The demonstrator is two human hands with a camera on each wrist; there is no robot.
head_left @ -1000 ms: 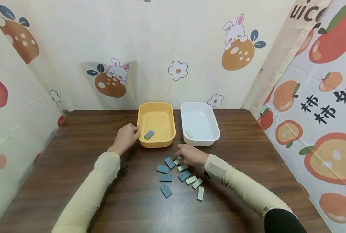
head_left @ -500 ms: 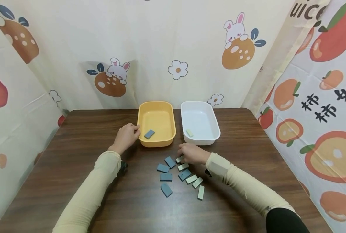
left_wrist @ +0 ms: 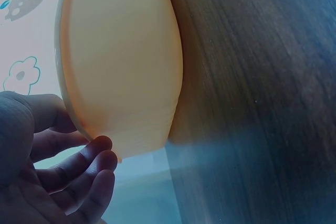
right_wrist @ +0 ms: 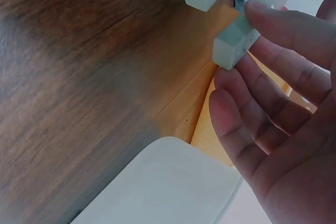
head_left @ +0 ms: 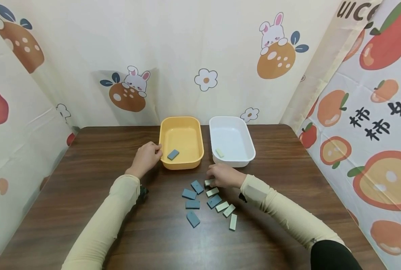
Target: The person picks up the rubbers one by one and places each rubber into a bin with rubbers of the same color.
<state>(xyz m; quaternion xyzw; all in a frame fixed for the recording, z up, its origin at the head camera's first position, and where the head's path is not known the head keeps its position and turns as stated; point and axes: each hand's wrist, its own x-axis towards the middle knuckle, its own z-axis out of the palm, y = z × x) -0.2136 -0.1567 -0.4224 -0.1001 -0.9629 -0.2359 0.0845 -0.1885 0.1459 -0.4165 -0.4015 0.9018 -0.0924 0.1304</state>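
At the left side of the yellow tray (head_left: 183, 165), my left hand (head_left: 145, 159) pinches the rim between thumb and fingers, as the left wrist view shows. My right hand (head_left: 225, 175) is just in front of the white tray (head_left: 235, 163). Its thumb and fingers pinch a small pale green block (right_wrist: 235, 43); in the head view the hand partly covers that block. Close by on the table lie other pale green blocks (head_left: 212, 192) and several blue-grey blocks (head_left: 192, 204). One blue-grey block (head_left: 173, 154) lies inside the yellow tray, one pale green block (head_left: 219, 153) inside the white one.
The two trays stand side by side near the back edge of the brown wooden table (head_left: 146, 236). Behind it hangs a printed curtain (head_left: 186, 56), with fruit-patterned cloth (head_left: 372, 150) on the right.
My right hand has shifted slightly right and away from me, still at the same pale green block. My left hand stays on the yellow tray's rim.
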